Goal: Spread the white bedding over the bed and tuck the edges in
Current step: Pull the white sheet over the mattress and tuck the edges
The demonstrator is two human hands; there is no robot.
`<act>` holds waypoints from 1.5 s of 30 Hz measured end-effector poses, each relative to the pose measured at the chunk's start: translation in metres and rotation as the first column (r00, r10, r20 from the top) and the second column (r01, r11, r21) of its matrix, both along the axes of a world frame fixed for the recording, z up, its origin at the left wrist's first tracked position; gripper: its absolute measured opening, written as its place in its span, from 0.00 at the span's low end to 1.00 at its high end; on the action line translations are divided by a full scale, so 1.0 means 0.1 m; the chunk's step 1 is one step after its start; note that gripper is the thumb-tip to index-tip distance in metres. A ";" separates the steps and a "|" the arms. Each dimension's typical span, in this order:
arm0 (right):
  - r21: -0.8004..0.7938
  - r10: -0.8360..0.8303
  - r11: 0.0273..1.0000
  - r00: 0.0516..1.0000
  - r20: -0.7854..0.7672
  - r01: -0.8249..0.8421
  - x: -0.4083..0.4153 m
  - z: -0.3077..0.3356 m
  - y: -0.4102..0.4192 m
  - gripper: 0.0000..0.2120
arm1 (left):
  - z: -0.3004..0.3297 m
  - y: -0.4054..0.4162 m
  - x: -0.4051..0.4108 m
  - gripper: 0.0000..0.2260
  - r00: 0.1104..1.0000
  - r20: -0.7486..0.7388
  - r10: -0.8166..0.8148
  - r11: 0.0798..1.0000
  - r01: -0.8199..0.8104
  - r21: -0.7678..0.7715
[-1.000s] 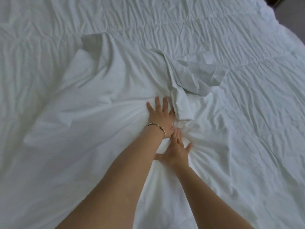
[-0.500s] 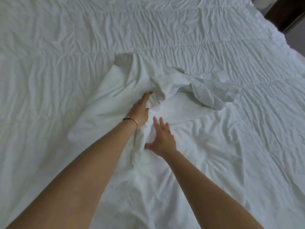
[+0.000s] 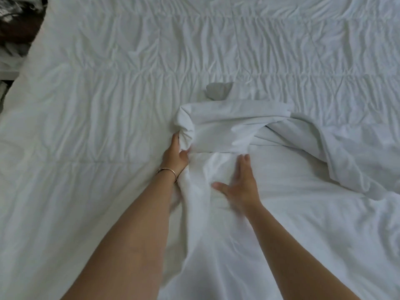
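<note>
A smooth white sheet (image 3: 292, 202) lies bunched over the right and near part of the bed, on top of a wrinkled quilted white cover (image 3: 108, 94). Its far edge is rolled into a thick fold (image 3: 227, 124) in the middle of the view. My left hand (image 3: 176, 155), with a thin bracelet at the wrist, grips the left end of that fold. My right hand (image 3: 241, 185) lies flat on the sheet just below the fold, fingers straight and spread. A small grey corner (image 3: 217, 90) pokes out beyond the fold.
The bed's left edge runs down the upper left, with dark clutter (image 3: 15, 24) on the floor beyond it. The quilted cover stretches away on the far and left sides.
The view has swung left. My left hand gathered the sheet's far edge and pulled it into a tighter roll. My right hand went from hovering with lifted fingers to pressing flat on the sheet.
</note>
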State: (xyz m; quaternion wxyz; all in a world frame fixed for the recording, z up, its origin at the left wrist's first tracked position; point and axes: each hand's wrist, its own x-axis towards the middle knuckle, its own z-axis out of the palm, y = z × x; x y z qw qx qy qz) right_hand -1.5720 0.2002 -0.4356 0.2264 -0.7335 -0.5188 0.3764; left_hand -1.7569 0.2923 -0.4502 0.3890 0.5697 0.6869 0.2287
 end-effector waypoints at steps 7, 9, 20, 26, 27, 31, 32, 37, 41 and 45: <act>-0.247 0.341 0.933 0.865 0.369 -0.262 -0.14 -0.18 0.22 0.62 | -0.12 0.09 -0.03 0.28 0.997 0.081 0.012 0.996 -0.019 0.081; -0.285 0.347 0.926 0.852 0.391 -0.246 -0.17 -0.17 0.21 0.63 | 0.04 0.08 -0.07 0.26 0.976 0.213 0.039 0.989 -0.068 0.134; -0.372 0.373 0.902 0.831 0.413 -0.221 -0.20 -0.09 0.27 0.67 | 1.23 0.95 -1.44 0.21 0.992 0.067 0.103 0.945 -0.118 0.305; -0.404 0.384 0.890 0.824 0.417 -0.211 -0.24 -0.10 0.30 0.67 | 1.38 1.44 -2.03 0.19 0.861 -0.207 0.465 0.867 -0.396 0.302; -0.404 0.378 0.892 0.825 0.419 -0.203 -0.25 -0.10 0.30 0.67 | 1.37 1.46 -2.00 0.24 0.811 -0.258 0.525 0.848 -0.472 0.243; -0.420 0.375 0.889 0.818 0.437 -0.183 -0.27 -0.12 0.33 0.68 | 1.17 1.26 -1.33 0.34 0.704 -0.608 0.368 0.883 -0.061 0.465; -0.420 0.373 0.889 0.820 0.435 -0.182 -0.27 -0.13 0.33 0.68 | 1.06 1.14 -1.04 0.31 0.735 -0.647 0.203 0.848 0.199 0.492; -0.391 0.411 0.881 0.840 0.354 -0.266 -0.17 -0.12 0.31 0.66 | 0.33 0.23 0.11 0.29 0.750 -0.487 -0.448 0.894 0.389 -0.223; -0.413 0.578 0.800 0.745 0.333 -0.435 0.21 0.10 0.44 0.47 | 0.04 0.25 0.11 0.30 0.696 -0.536 -0.478 0.877 0.343 -0.336; -0.272 0.660 0.669 0.384 0.646 -0.692 0.87 0.26 0.64 0.37 | -0.09 0.26 0.12 0.30 0.676 -0.558 -0.481 0.875 0.331 -0.353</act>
